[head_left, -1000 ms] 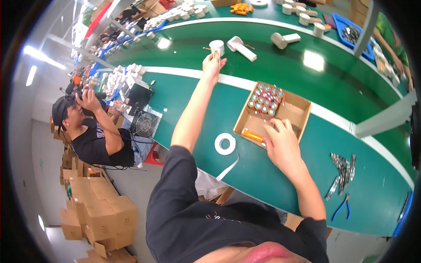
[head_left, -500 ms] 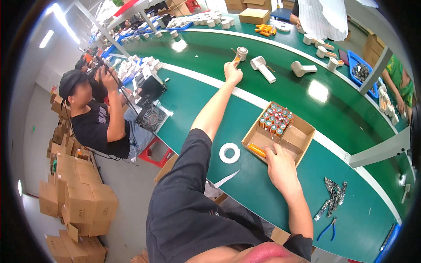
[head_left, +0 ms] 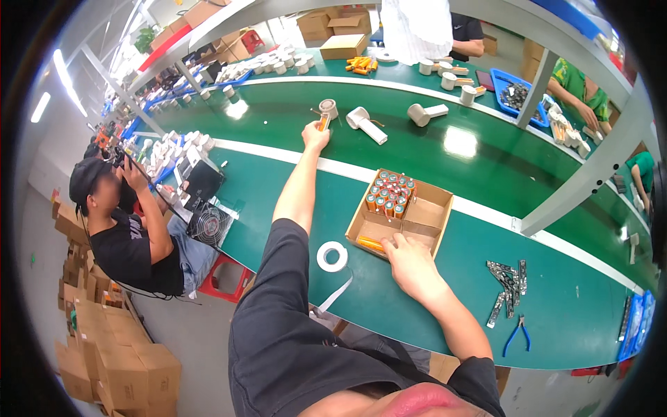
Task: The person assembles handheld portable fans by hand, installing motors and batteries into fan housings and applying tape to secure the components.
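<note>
My left hand (head_left: 317,137) reaches far over the green bench and closes around the handle part of a white round-headed handheld fan (head_left: 328,108). A strip of orange shows at its fingers. My right hand (head_left: 411,264) is at the near side of an open cardboard box (head_left: 445,224), fingers stretched over the edge. Its fingertips are beside the end of an orange battery pack (head_left: 370,243) lying in the near left compartment; whether they touch it is unclear. Several upright orange batteries (head_left: 389,193) with red wires crowd the far left compartment.
Two white fan-like units (head_left: 366,125) (head_left: 426,114) lie beyond the box. White tape (head_left: 332,256) sits left of it; dark strips (head_left: 508,285) and blue-handled pliers (head_left: 517,336) sit right. A metal post (head_left: 577,187) rises at right. A seated co-worker (head_left: 132,229) is at left.
The view has shifted, so the bench and its things appear farther left. My left hand keeps its hold on the fan, and my right hand stays at the box beside the orange battery pack.
</note>
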Action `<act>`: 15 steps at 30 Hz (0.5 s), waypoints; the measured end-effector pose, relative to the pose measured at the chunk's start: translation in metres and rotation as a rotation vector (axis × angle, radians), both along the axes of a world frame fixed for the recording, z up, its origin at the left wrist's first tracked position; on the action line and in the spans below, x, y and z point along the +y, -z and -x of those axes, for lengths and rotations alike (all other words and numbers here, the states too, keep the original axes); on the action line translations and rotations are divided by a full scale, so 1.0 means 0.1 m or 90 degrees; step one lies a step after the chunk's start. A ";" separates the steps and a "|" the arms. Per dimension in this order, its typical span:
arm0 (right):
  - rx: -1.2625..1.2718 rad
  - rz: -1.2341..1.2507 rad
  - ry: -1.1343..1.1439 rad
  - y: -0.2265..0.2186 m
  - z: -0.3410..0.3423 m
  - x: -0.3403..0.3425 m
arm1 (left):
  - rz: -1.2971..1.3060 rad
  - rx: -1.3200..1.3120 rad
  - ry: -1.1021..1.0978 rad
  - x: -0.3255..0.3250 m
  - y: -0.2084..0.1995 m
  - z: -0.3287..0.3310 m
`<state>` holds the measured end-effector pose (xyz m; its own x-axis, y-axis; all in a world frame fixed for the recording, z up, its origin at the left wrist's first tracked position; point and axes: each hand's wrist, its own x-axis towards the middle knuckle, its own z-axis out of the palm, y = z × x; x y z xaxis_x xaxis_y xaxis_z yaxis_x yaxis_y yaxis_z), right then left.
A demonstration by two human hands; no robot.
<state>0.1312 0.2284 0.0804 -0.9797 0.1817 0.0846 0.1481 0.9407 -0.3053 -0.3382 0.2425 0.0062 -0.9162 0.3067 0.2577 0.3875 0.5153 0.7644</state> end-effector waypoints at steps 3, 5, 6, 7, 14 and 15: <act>-0.026 -0.008 0.015 -0.06 -0.05 0.01 | 0.075 -0.004 -0.008 0.10 0.02 -0.08; -0.039 -0.001 0.036 -0.01 -0.07 0.04 | 0.141 -0.014 -0.005 0.26 0.05 -0.25; -0.043 0.000 0.031 -0.02 -0.07 0.04 | 0.143 -0.010 -0.003 0.26 0.04 -0.22; -0.041 0.002 0.035 -0.03 -0.07 0.04 | 0.159 -0.020 -0.004 0.25 0.04 -0.19; -0.011 0.021 -0.019 0.01 0.06 0.03 | 0.063 0.130 0.074 -0.10 0.18 -0.41; -0.008 0.003 -0.032 0.00 0.08 -0.01 | 0.057 0.226 0.103 -0.30 0.15 -0.61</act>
<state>0.1236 0.2277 0.0802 -0.9886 0.1325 0.0718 0.1042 0.9453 -0.3090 -0.2775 0.2128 -0.0086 -0.7130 0.4748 0.5159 0.7011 0.4845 0.5232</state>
